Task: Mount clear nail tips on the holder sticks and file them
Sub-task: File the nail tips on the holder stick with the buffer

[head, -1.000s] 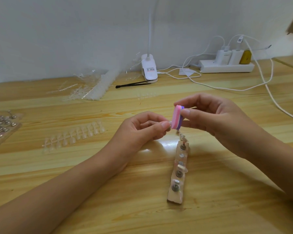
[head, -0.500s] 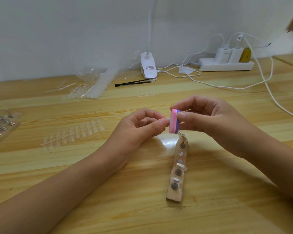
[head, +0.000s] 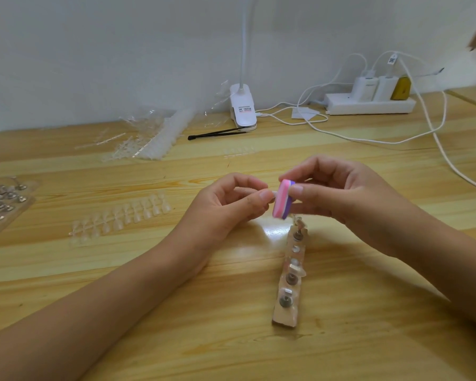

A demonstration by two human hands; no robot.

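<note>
My right hand (head: 338,193) pinches a small pink and purple nail file block (head: 283,199) between thumb and fingers, above the table. My left hand (head: 228,204) pinches a clear nail tip (head: 273,194) against the pink face of the file. Below the hands a clear holder strip (head: 290,273) lies on the table, with several round metal sockets and a few clear tips on it. A sheet of clear nail tips (head: 121,215) lies to the left.
A tray of metal holder sticks (head: 0,204) sits at the left edge. Plastic bags and tip strips (head: 151,138), black tweezers (head: 217,132), a white clip lamp (head: 243,108) and a power strip (head: 368,105) with white cables line the back.
Both hands stay together at the file; the file has tilted slightly and shifted a little against the tip. The view has drifted slightly.
</note>
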